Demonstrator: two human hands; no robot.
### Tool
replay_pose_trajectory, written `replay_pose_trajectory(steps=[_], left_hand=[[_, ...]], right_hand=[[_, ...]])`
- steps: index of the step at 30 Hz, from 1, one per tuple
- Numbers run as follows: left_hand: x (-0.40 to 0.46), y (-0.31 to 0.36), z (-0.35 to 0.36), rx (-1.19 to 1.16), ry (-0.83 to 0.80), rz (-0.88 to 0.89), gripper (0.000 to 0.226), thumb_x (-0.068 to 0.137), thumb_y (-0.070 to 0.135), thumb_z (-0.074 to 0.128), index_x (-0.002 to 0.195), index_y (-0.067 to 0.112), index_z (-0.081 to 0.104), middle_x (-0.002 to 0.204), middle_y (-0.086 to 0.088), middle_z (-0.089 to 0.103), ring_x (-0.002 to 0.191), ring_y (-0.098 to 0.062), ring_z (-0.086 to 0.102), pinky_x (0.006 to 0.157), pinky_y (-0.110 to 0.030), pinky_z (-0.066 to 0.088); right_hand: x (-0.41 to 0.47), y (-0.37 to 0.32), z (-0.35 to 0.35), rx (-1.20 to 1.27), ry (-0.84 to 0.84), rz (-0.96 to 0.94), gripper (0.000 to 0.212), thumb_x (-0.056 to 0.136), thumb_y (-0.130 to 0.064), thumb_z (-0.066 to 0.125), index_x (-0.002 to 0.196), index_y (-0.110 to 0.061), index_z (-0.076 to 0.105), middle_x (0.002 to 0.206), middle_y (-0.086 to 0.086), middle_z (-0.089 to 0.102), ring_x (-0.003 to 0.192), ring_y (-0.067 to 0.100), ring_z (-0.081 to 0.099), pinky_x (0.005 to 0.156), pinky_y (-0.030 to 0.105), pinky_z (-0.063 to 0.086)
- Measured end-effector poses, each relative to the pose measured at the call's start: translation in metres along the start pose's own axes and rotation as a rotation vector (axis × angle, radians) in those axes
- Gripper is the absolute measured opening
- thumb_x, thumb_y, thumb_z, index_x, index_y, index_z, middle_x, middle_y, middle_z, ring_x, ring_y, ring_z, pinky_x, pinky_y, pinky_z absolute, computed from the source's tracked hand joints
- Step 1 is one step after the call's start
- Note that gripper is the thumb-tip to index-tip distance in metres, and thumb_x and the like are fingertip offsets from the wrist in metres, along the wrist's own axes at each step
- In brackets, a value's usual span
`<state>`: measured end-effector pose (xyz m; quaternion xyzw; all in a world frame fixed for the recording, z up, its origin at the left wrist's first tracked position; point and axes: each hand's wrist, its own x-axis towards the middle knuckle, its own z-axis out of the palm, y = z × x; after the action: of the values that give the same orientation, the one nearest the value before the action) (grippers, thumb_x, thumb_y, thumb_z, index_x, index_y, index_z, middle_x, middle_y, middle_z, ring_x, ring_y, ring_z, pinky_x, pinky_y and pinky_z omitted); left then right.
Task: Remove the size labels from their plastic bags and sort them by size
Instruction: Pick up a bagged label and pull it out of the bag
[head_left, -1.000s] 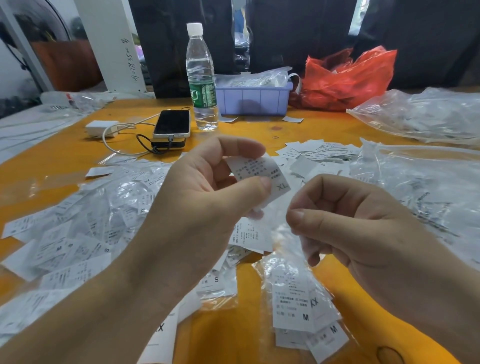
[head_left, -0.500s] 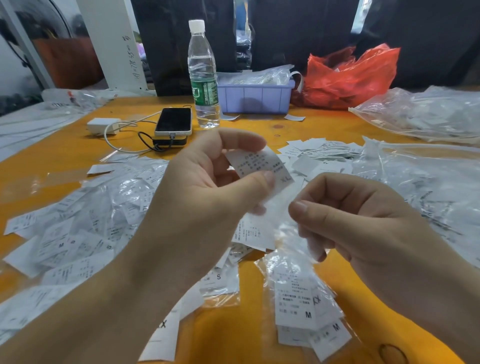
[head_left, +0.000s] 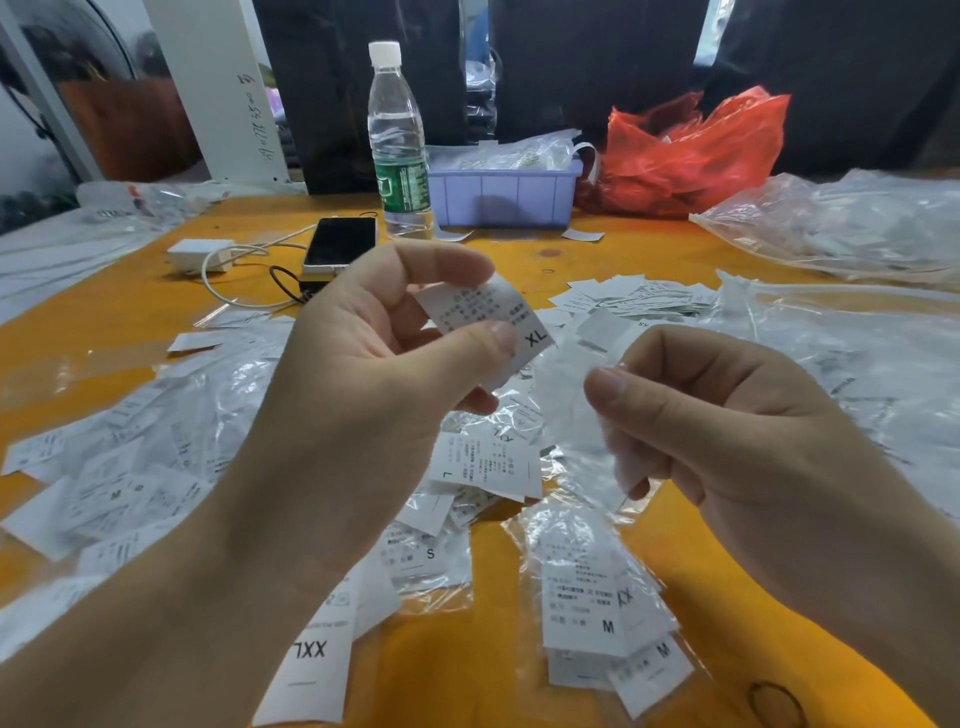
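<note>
Closest to the person, an XXL label (head_left: 310, 660) lies flat on the orange table (head_left: 467, 670), and just right of it a clear bag of M labels (head_left: 605, 610) sits sealed. Up above those, the left hand (head_left: 374, 374) has thumb and forefinger curled in a pinch on an XL label (head_left: 493, 325), held up off the table, its size mark showing past the thumb tip. Beside it, the right hand (head_left: 727, 431) pinches a crumpled clear plastic bag (head_left: 576, 410), fingers curled round the film, the bag dangling just below the label. Under both hands, loose labels and empty bags (head_left: 156, 467) spread left, an L label (head_left: 483, 462) among them. Further back, a small pile of labels (head_left: 628, 299), a phone (head_left: 340, 244) on its cable, a water bottle (head_left: 397, 145), a lilac bin (head_left: 506, 195), and a red bag (head_left: 691, 150) at the far edge.
</note>
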<state>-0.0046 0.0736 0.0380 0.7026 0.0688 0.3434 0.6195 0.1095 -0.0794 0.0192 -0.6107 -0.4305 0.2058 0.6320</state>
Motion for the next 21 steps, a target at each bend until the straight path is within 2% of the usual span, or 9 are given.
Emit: replay_pose_trajectory(steps=[9, 15, 21], left_hand=[[-0.0012, 0.0005, 0.0007, 0.035, -0.072, -0.042, 0.025, 0.065, 0.015, 0.071, 0.08, 0.035, 0.073, 0.079, 0.003, 0.07, 0.075, -0.02, 0.067, 0.059, -0.025, 0.052], [-0.0027, 0.0049, 0.0032, -0.037, -0.172, -0.06, 0.027, 0.065, 0.008, 0.066, 0.077, 0.031, 0.073, 0.073, 0.003, 0.067, 0.07, -0.016, 0.065, 0.054, -0.023, 0.052], [-0.0029, 0.0039, 0.0041, -0.051, -0.178, -0.06, 0.026, 0.065, 0.008, 0.067, 0.077, 0.03, 0.073, 0.073, 0.003, 0.067, 0.068, -0.016, 0.064, 0.054, -0.024, 0.052]], right_hand=[[-0.0014, -0.002, 0.002, 0.022, -0.021, 0.01, 0.02, 0.075, -0.034, 0.07, 0.064, -0.018, 0.065, 0.057, 0.0, 0.059, 0.051, 0.012, 0.054, 0.049, 0.013, 0.042], [-0.0012, -0.0024, 0.0016, 0.021, -0.018, 0.019, 0.018, 0.074, -0.03, 0.07, 0.066, -0.014, 0.065, 0.059, 0.002, 0.059, 0.052, 0.013, 0.054, 0.049, 0.016, 0.043], [-0.0021, -0.0025, 0.0028, 0.021, -0.046, 0.017, 0.013, 0.073, -0.027, 0.07, 0.067, -0.016, 0.066, 0.059, 0.002, 0.059, 0.053, 0.013, 0.055, 0.051, 0.018, 0.044]])
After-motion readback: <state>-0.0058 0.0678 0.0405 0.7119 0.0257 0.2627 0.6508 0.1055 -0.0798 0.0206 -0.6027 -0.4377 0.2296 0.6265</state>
